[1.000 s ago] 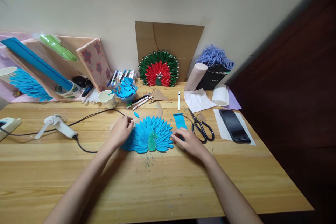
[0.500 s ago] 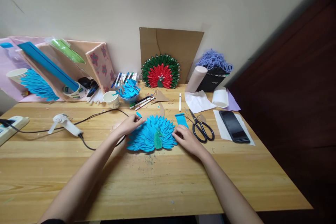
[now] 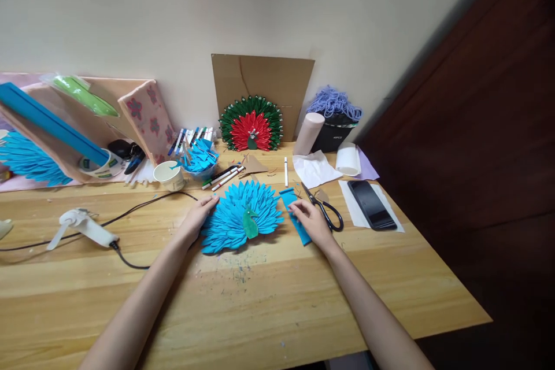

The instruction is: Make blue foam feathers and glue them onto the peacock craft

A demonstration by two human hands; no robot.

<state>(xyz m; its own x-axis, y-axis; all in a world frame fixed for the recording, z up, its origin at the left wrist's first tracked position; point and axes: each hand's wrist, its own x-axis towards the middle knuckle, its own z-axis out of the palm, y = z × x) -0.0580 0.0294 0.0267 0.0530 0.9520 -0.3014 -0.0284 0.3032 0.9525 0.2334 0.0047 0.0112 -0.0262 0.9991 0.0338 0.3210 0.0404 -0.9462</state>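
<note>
A blue peacock craft (image 3: 229, 219) with layered petals and a green body (image 3: 250, 224) is tilted a little above the wooden table. My left hand (image 3: 200, 217) grips its upper left edge. To the right of the craft, my right hand (image 3: 310, 219) is over a blue strip (image 3: 302, 228), apart from the craft; its fingers are slightly curled and separated, with nothing seen between them. Black-handled scissors (image 3: 330, 215) lie just beyond that hand, partly hidden by it.
A red and green peacock (image 3: 251, 127) leans on cardboard (image 3: 273, 78) at the back. A glue gun (image 3: 89, 228) with its cable lies left. A cup (image 3: 169, 176), a bowl of blue pieces (image 3: 202, 169) and markers (image 3: 228, 178) stand behind. A phone (image 3: 372, 205) lies right.
My right hand has let go of the craft's right edge and moved over the blue strip. My left hand has shifted down the craft's left side, and the craft is now tilted. The view has turned right.
</note>
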